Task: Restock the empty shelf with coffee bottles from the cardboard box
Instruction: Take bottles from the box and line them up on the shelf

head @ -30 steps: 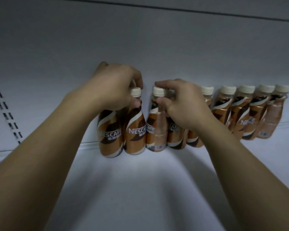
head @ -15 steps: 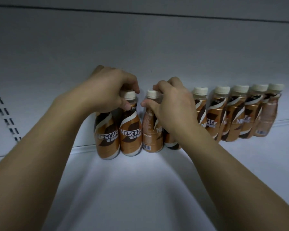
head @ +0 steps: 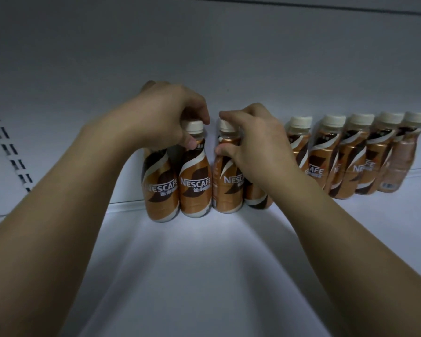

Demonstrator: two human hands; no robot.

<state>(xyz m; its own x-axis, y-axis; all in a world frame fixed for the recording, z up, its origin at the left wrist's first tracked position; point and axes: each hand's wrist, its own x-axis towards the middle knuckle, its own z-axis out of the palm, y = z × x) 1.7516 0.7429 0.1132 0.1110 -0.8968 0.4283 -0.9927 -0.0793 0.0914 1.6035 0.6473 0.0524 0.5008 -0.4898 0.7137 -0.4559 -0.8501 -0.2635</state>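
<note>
Several brown-and-orange Nescafe coffee bottles with cream caps stand in a row along the back of the white shelf (head: pixel 204 276). My left hand (head: pixel 167 115) pinches the neck of the second bottle from the left (head: pixel 195 183), and it also covers the top of the leftmost bottle (head: pixel 159 190). My right hand (head: pixel 250 142) grips the neck and cap of the third bottle (head: pixel 226 188), hiding the top of a fourth bottle (head: pixel 258 198) behind it. Five more bottles (head: pixel 350 161) stand to the right, untouched.
The shelf's white back panel (head: pixel 204 57) rises right behind the bottles. A slotted upright strip (head: pixel 10 152) runs down the left side. The shelf floor in front of the row and left of it is bare white. The cardboard box is out of view.
The third bottle has been turned under my right hand, so its Nescafe label now faces forward instead of its barcode side. My left hand stays on the second bottle's neck.
</note>
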